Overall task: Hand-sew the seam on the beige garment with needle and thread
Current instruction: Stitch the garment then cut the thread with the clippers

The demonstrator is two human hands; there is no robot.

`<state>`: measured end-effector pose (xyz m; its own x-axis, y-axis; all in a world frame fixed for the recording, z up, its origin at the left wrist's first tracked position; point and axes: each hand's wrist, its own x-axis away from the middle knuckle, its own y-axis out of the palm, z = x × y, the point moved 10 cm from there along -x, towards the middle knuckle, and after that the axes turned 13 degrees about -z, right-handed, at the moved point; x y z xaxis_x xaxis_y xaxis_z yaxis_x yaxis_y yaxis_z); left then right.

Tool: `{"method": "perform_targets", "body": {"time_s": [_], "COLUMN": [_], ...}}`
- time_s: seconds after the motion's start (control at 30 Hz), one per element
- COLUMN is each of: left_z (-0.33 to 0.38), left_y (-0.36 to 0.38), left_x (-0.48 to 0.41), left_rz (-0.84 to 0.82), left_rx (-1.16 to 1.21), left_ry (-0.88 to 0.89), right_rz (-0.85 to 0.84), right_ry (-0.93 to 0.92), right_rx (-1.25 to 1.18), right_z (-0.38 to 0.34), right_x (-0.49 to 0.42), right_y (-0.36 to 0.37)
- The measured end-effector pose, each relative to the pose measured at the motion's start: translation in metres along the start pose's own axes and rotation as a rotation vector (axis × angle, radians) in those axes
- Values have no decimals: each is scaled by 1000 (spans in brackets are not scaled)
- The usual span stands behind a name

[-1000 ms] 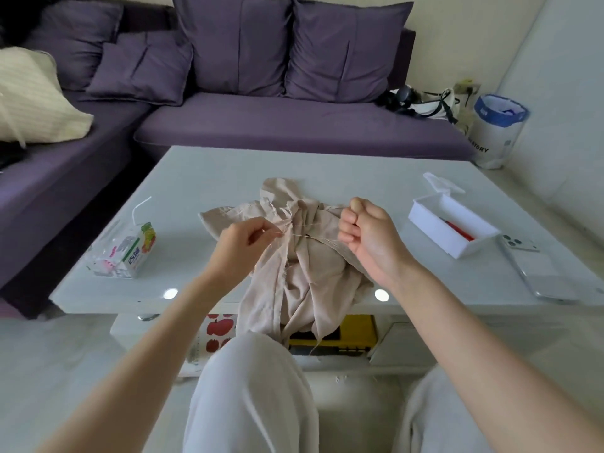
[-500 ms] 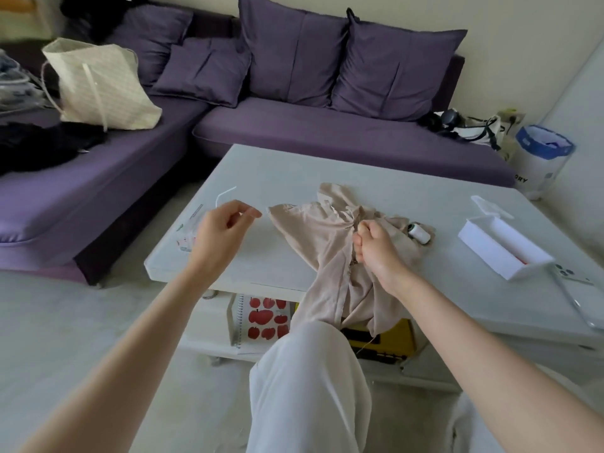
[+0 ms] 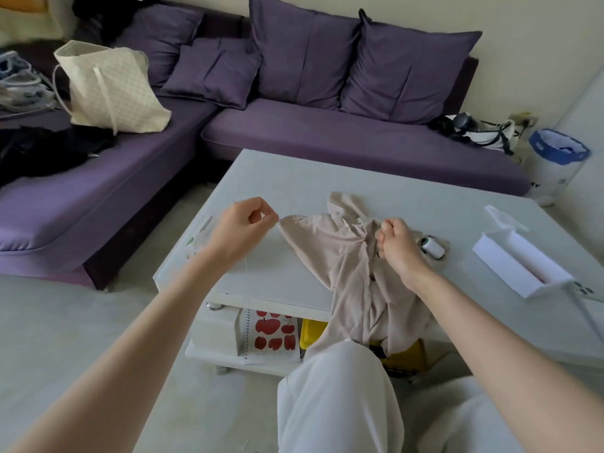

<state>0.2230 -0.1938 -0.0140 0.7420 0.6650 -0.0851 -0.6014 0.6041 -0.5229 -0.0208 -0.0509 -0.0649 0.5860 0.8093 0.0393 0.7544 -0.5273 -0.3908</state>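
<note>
The left hand point(image 3: 243, 228), fingertips pinched on a needle too fine to see, has drawn out to nine o'clock of the beige garment point(image 3: 346, 266), which the right hand point(image 3: 397, 246) stays clenched on at the table's point(image 3: 294, 178) six-o'clock edge. The stitch is pulling taut, I judge.

Two hands point(image 3: 242, 228) point(image 3: 398, 244), one beige garment point(image 3: 343, 256), one thread spool point(image 3: 432, 247), one white box point(image 3: 519, 261), four purple cushions point(image 3: 157, 44) point(image 3: 212, 73) point(image 3: 304, 57) point(image 3: 408, 73).

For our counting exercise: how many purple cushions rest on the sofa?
4 cushions: one behind the cream bag, a smaller one beside it, two large ones along the back. Others may be hidden.
</note>
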Motion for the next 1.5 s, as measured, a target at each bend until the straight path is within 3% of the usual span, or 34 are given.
{"method": "perform_targets", "body": {"time_s": [0.33,0.57,0.73,1.0,1.2,1.3,1.37,1.43,1.5], "left_z": [50,34,25,27,24,27,29,33,34], "left_y": [140,234,258,238,218,214,214,214,213], "left_x": [-102,-128,-116,-112,-106,-105,-105,-105,-105], "left_rz": [-201,-394,-472,-406,-348,-353,-361,-363,-362], "left_rx": [-77,-296,-570,-344,-24,11,1,-10,-10], "left_ry": [47,-44,-19,-14,-85,-83,-80,-68,-58], "right_rz": [160,165,166,156,184,140,87,-60,-296], "right_ry": [120,170,185,166,212,204,61,-137,-208], "right_rx": [-9,-102,-140,-164,-31,335,597,596,556], "right_z": [56,99,111,104,95,78,52,23,9], "right_x": [-24,-35,-36,-37,-33,-28,-25,-21,-19], "right_y": [-122,-150,-154,-150,-145,-136,-114,-78,-38]}}
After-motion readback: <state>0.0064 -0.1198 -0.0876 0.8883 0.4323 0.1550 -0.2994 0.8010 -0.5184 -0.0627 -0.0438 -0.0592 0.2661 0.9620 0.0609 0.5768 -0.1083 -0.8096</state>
